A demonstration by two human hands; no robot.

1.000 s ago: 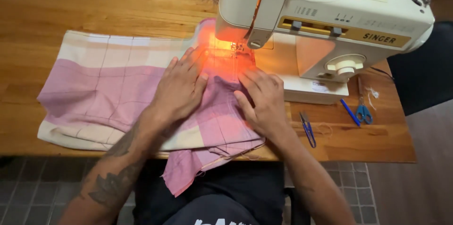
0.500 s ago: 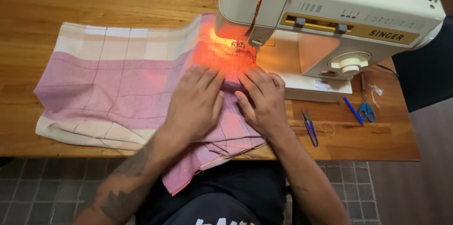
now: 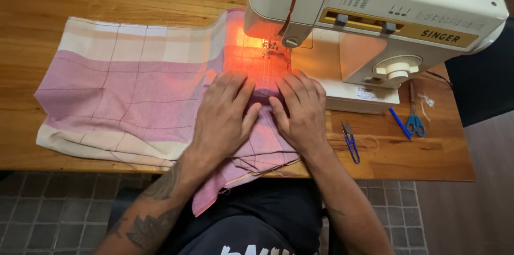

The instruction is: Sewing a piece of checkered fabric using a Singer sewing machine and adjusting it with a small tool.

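Both forearms are bare, with no sleeves reaching the wrists. The left forearm (image 3: 160, 201) carries dark tattoos running from the elbow up toward the wrist, in leaf-like and shaded shapes. The right forearm (image 3: 348, 207) shows only a faint dark mark. The left hand (image 3: 222, 118) and right hand (image 3: 302, 110) wear no rings or gloves. A dark shirt (image 3: 257, 228) with white lettering covers the torso.

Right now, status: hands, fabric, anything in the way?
Left hand and right hand flat on pink checked fabric, just short of sewing machine needle. Thread snips and blue scissors lie to the right, apart.
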